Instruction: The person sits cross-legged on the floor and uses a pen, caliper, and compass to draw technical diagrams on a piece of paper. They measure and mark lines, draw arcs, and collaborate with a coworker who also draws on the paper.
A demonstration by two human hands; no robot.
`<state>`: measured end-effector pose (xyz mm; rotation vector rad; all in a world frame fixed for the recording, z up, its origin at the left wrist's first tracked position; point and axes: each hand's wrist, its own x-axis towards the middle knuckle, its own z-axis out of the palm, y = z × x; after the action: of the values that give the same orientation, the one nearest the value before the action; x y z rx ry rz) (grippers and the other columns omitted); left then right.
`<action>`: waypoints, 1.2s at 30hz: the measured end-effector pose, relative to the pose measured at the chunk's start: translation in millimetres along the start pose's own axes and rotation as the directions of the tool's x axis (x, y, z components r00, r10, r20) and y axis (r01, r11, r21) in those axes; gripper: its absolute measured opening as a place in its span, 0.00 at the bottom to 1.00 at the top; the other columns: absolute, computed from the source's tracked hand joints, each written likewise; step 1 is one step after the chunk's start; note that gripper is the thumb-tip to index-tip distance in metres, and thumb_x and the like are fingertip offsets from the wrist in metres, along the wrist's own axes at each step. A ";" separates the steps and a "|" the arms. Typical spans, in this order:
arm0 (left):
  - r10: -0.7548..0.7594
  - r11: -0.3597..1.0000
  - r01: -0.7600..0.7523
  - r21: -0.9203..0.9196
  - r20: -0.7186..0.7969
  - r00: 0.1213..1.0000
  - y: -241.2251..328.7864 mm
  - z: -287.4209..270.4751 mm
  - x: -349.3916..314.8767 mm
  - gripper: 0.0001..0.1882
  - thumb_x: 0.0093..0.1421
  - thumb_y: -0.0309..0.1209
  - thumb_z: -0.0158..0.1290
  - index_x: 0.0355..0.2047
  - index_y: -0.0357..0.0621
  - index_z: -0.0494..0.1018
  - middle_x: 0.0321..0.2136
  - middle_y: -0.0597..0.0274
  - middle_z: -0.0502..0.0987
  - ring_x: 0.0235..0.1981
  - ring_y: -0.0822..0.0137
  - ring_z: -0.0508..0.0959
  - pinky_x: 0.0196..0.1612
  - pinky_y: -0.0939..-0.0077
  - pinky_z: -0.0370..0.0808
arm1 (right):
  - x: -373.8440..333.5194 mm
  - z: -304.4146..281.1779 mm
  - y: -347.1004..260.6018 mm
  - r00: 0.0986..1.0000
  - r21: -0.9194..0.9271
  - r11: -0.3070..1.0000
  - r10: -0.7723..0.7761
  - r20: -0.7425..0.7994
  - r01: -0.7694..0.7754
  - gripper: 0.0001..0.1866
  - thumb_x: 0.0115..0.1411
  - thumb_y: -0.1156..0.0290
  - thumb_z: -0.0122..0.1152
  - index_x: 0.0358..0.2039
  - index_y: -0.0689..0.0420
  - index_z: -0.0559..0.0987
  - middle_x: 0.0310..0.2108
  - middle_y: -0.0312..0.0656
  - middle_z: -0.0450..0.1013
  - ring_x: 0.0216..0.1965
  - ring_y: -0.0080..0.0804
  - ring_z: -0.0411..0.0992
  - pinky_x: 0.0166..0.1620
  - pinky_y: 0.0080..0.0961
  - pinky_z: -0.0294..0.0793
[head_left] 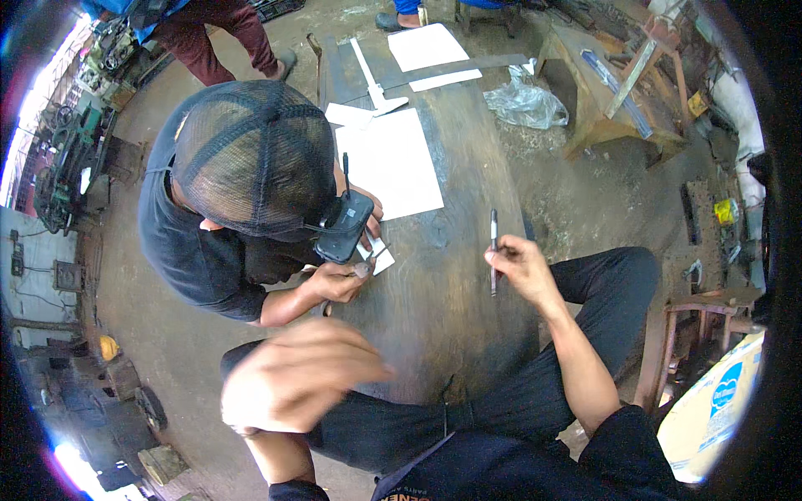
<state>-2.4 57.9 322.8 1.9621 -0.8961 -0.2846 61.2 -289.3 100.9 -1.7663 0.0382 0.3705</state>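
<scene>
My right hand [525, 269] is closed on a slim dark pen [494, 219], held upright over the right side of the dark wooden table [451, 309]. My left hand [296, 367] is raised over my left thigh, near the table's front left edge; motion smears its fingers, and I see nothing in it. Just beyond it, a co-worker in a mesh cap [259, 159] leans over the table from the left. The co-worker's hands [338, 282] are at a small white piece of paper [383, 259], and the cap partly hides them. A large white sheet [393, 163] lies beyond.
A caliper [372, 79] and more white paper [428, 48] lie at the table's far end. A clear plastic bag [528, 102] is beside its far right edge. A wooden stand [614, 92] is at the far right, machinery [79, 159] at the left. Another person's legs [209, 37] show behind.
</scene>
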 end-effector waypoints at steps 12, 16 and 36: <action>-0.211 0.974 0.214 -0.075 0.055 0.976 -120.5 166.0 4.4 0.25 0.58 0.22 0.52 0.57 0.38 0.73 0.53 0.43 0.77 0.54 0.44 0.78 0.57 0.53 0.75 | 18.3 26.7 22.0 0.955 -0.503 0.861 0.081 0.284 0.076 0.18 0.61 0.60 0.69 0.39 0.64 0.81 0.31 0.47 0.80 0.32 0.38 0.76 0.38 0.37 0.74; -0.317 0.931 0.348 0.110 -0.228 0.921 -145.5 178.1 -6.2 0.25 0.61 0.24 0.51 0.60 0.35 0.70 0.60 0.38 0.71 0.60 0.43 0.74 0.61 0.54 0.74 | 8.1 44.7 15.2 0.921 -0.484 0.871 0.120 0.371 0.082 0.19 0.55 0.69 0.69 0.48 0.61 0.84 0.57 0.55 0.75 0.59 0.51 0.73 0.62 0.41 0.72; -0.323 0.922 0.374 0.099 -0.334 0.885 -228.9 249.5 19.5 0.09 0.52 0.29 0.60 0.30 0.34 0.80 0.31 0.41 0.81 0.35 0.41 0.83 0.38 0.51 0.79 | -24.4 82.7 -63.7 0.801 -0.542 0.694 -0.085 0.593 0.475 0.18 0.70 0.64 0.59 0.51 0.67 0.79 0.43 0.64 0.77 0.45 0.64 0.76 0.48 0.46 0.75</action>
<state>-10.5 -50.3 1.4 2.2397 -0.3634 -0.1012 33.7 -199.6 152.8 -2.2704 -0.8870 0.6849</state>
